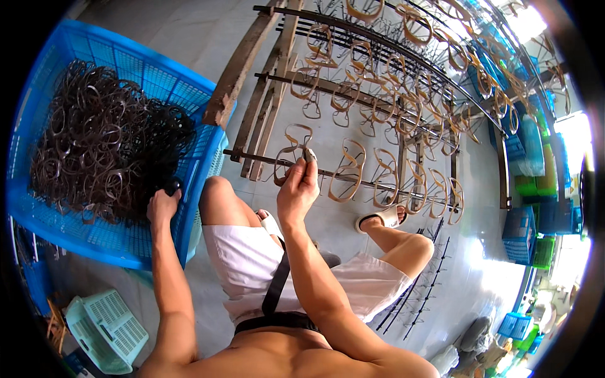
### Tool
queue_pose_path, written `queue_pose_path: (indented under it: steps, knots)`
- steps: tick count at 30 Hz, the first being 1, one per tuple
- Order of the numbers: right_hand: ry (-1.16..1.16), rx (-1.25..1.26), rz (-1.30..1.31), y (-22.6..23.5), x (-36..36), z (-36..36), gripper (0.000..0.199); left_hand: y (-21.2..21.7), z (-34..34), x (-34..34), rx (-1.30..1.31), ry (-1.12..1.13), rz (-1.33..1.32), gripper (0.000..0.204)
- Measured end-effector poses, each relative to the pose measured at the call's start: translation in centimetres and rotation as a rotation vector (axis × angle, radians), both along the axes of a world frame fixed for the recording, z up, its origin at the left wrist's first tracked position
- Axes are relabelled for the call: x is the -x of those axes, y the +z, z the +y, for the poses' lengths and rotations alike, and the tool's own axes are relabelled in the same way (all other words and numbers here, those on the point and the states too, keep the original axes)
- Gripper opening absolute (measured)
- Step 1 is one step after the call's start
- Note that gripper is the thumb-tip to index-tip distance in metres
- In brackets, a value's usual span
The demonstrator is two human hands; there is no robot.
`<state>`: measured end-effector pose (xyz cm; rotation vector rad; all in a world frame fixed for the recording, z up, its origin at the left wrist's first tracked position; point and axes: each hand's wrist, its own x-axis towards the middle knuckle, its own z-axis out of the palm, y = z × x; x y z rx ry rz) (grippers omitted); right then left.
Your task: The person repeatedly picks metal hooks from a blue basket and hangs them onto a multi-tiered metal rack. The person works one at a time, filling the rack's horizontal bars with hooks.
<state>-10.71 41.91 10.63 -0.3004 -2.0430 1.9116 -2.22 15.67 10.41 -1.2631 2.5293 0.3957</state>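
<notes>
- Saw one wooden rack (242,66), rough and chipped along its near edge, with slatted uprights.
- Saw one blue basket (145,57) left of the rack, of moulded plastic with pierced walls.
- Found inside it a tangled heap of dark frames (94,145), glossy and looped, too many to count.
- Saw one pale green basket (116,324) at lower left, of slotted plastic.
- Counted six tan frames (343,200) along the thin, dark near rod (252,157).
- Saw two hands: right hand (298,192) pinched on the leftmost tan frame (292,149); left hand (164,205) inside the blue basket, curled round a dark piece (171,184).
- Found the leftmost tan frame at the near rod's left end, two-lobed, long axis nearly upright, upper loop leaning right.
- Saw the dark piece as rounded, glossy; could not tell its full shape.
</notes>
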Motion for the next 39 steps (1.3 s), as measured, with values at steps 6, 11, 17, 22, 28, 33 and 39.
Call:
queue_pose_path:
  steps: [6, 11, 17, 22, 28, 33, 39]
  knots:
    - [0.023, -0.217, 0.087, -0.7, 0.1, 0.1, 0.02, 1.6, -0.3, 2.3, -0.023, 0.105, -0.095, 0.062]
    - [0.031, -0.215, 0.05, 0.4, 0.1, 1.0, 0.016, 0.2, -1.3, 2.0, 0.04, 0.131, 0.008, 0.055]
    - [0.065, -0.003, -0.022, 0.3, 0.4, 2.3, 0.02, 0.5, -2.3, -1.8, -0.077, 0.238, 0.188, 0.057]
    - [0.145, 0.306, -0.174, 0.6, 0.7, 2.9, 0.031, -1.1, 0.2, -5.9, -0.546, 0.316, 0.787, 0.036]
    - [0.123, 0.167, -0.268, -0.4, -3.7, 2.7, 0.036, -1.3, 1.8, -7.4, -0.68, 0.446, 1.141, 0.029]
    - [0.292, 0.182, -0.678, -10.0, -9.6, 6.2, 0.039, 1.4, 2.9, -7.3, -0.544, 0.47, 1.306, 0.018]
    - [0.848, -0.003, -0.329, -1.1, -10.0, 0.9, 0.033, 3.2, 4.5, -8.4, -0.419, 0.263, 1.332, 0.013]
